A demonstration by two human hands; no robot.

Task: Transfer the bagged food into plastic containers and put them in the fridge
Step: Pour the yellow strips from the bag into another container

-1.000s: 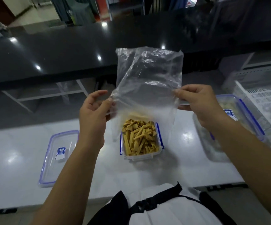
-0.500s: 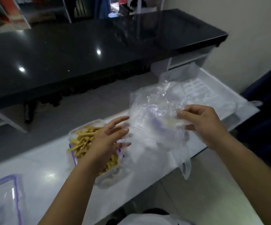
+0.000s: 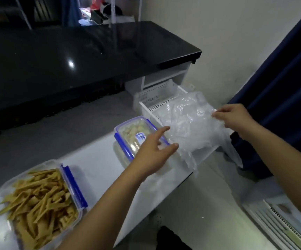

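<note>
An empty clear plastic bag (image 3: 187,123) hangs crumpled over the right end of the white counter (image 3: 99,159). My right hand (image 3: 234,118) pinches its right edge. My left hand (image 3: 155,147) reaches toward the bag with fingers spread, holding nothing, its fingertips at the bag's left side. An open plastic container (image 3: 38,199) full of yellow sticks of food sits at the lower left, its blue clip showing. A second container (image 3: 135,136) with a blue-clipped lid and pale food inside stands just beyond my left hand.
A white slotted basket (image 3: 157,98) lies behind the bag. A black glossy counter (image 3: 84,55) runs across the back. A dark blue curtain (image 3: 281,87) hangs at the right. White slatted racks (image 3: 281,222) sit at the lower right, past the counter's edge.
The view has swung right. The emptied bag moved from above the yellow food's container to the counter's right end. My left hand let go of the bag; my right still holds it.
</note>
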